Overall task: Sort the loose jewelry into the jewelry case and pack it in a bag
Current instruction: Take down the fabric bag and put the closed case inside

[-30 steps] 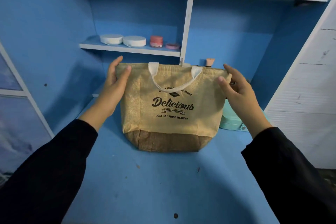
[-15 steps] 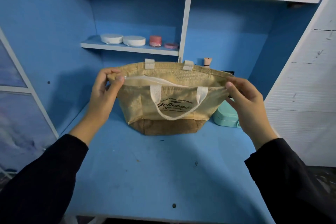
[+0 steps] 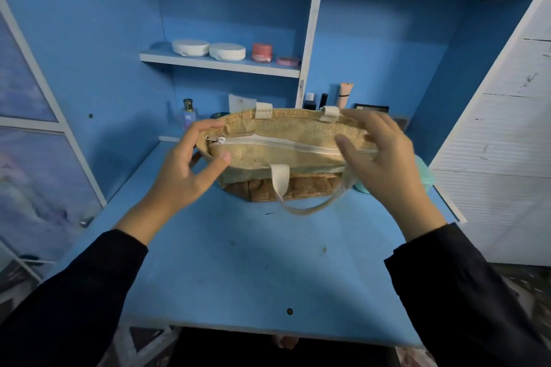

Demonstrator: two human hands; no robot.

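Fingers (image 3: 205, 126) pinching zipped bag (image 3: 286, 131), teal case (image 3: 424, 171) behind

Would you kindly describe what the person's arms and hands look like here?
Both arms wear long, loose black sleeves, the left sleeve and right sleeve ending at the wrists. The left hand and right hand are bare: no gloves, rings or watch show.

Long black sleeves (image 3: 74, 292), seemingly plain fabric, cuffs at wrists
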